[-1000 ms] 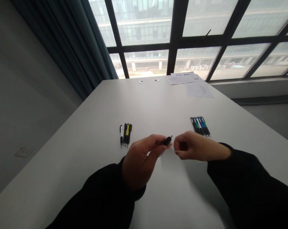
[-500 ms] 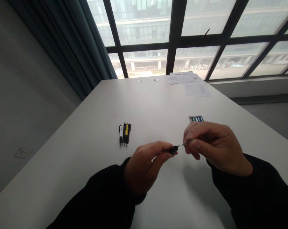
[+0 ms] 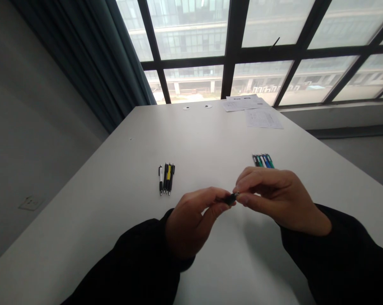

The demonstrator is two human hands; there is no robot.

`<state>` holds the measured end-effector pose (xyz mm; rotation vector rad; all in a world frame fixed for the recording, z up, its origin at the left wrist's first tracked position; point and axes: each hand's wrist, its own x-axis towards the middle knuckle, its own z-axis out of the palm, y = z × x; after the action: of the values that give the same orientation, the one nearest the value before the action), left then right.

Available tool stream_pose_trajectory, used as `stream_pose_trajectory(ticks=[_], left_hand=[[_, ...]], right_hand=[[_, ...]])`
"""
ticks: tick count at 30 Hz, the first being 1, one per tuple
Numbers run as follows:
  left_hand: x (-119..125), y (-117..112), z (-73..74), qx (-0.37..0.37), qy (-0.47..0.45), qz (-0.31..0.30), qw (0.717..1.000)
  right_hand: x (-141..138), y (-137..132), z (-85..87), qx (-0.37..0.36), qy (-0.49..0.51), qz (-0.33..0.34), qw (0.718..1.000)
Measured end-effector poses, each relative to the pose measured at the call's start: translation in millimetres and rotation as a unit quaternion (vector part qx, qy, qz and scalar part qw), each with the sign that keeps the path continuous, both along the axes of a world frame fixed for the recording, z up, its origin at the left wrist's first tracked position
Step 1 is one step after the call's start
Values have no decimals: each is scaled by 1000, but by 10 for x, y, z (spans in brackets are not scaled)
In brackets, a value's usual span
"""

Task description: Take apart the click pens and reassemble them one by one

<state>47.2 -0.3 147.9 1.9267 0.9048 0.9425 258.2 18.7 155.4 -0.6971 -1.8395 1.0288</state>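
Pinched in my left hand (image 3: pixel 196 220) is the black grip end of a pen (image 3: pixel 231 199), its tip pointing right. The rest of that pen is hidden in my palm and fingers. My right hand (image 3: pixel 274 199) has thumb and forefinger closed at the pen's tip, on a tiny silvery piece (image 3: pixel 237 193) that looks like a pen spring. Most of this piece is covered by the fingertips. Both hands are in the air above the table, their fingertips almost touching.
On the white table (image 3: pixel 191 144), several black, white and yellow pens (image 3: pixel 168 178) lie side by side to the left. Another row of green, white and blue pens (image 3: pixel 263 161) lies beyond my right hand. Printed papers (image 3: pixel 263 117) rest at the far right, near the window.
My right hand has moved left and brought the silvery spring from a short gap away onto the pen's tip. My left hand has stayed in place with the pen.
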Motion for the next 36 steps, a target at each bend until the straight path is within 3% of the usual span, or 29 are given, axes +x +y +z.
stream_pose_trajectory(ticks=[5, 8, 11, 15, 18, 21, 24, 27, 30, 36], left_hand=[[-37, 25, -34, -24, -12, 7, 1000], [-50, 29, -45, -38, -15, 15, 999], [-36, 25, -29, -43, -15, 20, 999], [4, 16, 0, -40, -16, 21, 999], [19, 14, -6, -34, -16, 32, 999], [4, 19, -32, -5, -4, 63, 998], [-32, 28, -54, 21, 8, 83, 996], [-64, 37, -68, 33, 10, 91, 995], [-78, 51, -78, 48, 9, 89, 995], [-94, 90, -88, 84, 13, 80, 993]], right_hand=[[84, 189, -173, -50, 0, -25, 998], [96, 383, -453, -51, -153, -73, 984], [62, 515, -760, -12, -303, -38, 952], [25, 551, -969, 0, -351, -16, 936], [43, 532, -900, 0, -342, -15, 940], [100, 487, -681, -30, -278, -19, 960], [172, 397, -415, -117, -48, -16, 992], [213, 281, -209, -101, 78, -10, 992], [191, 185, -96, -70, 98, -12, 993], [96, 98, -11, -10, 40, -8, 999]])
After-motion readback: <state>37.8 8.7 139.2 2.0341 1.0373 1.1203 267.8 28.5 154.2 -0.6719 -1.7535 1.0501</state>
